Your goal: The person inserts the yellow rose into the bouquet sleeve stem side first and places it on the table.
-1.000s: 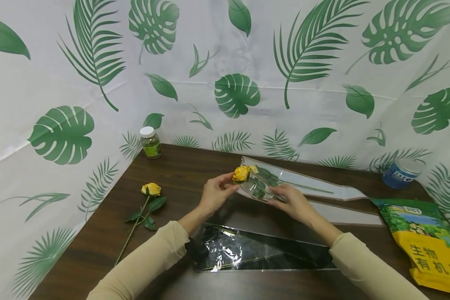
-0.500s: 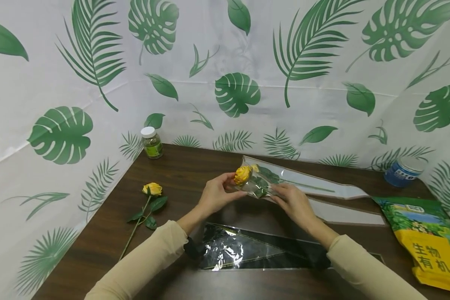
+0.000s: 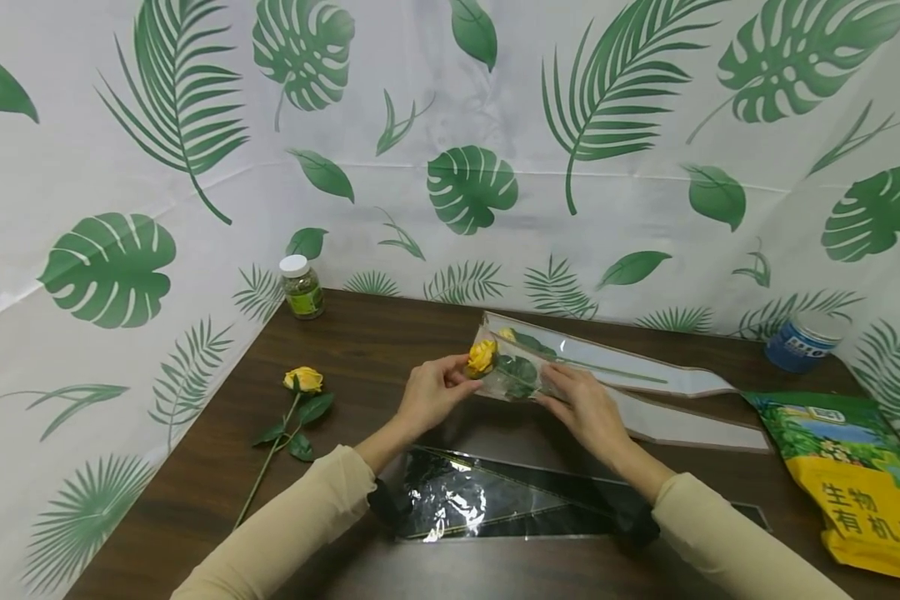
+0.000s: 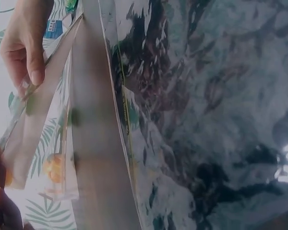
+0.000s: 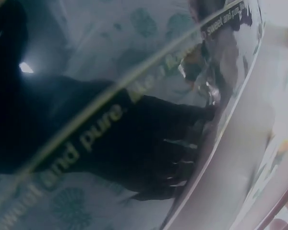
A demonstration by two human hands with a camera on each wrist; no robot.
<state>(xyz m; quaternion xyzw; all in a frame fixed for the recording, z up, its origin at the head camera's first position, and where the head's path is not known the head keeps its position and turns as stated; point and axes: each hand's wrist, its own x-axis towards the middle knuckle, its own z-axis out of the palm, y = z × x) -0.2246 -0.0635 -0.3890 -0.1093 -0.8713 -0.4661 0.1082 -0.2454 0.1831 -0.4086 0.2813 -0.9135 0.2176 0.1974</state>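
Above the table's middle, my left hand (image 3: 431, 393) pinches the top end of a clear flower sleeve (image 3: 521, 379), beside a yellow rose (image 3: 482, 358) inside it. My right hand (image 3: 587, 408) grips the same sleeve lower down, by the green leaves. In the left wrist view the right thumb and fingers (image 4: 34, 72) pinch the sleeve edge, while the left hand (image 4: 1, 203) shows only partly. A second sleeved rose (image 3: 607, 371) lies just behind. Below my hands is a shiny black sleeve (image 3: 495, 500), its lettering visible in the right wrist view.
An unwrapped yellow rose (image 3: 302, 380) lies on the left of the dark wooden table (image 3: 375, 333). A white-capped jar (image 3: 301, 287) stands at the back left, a blue tub (image 3: 802, 342) at the back right. A green and yellow bag (image 3: 843, 492) lies at the right.
My left thumb has drawn in toward the fingers at the sleeve's end. The sleeve's film around the bloom looks flatter and straighter. Both hands stay in nearly the same place.
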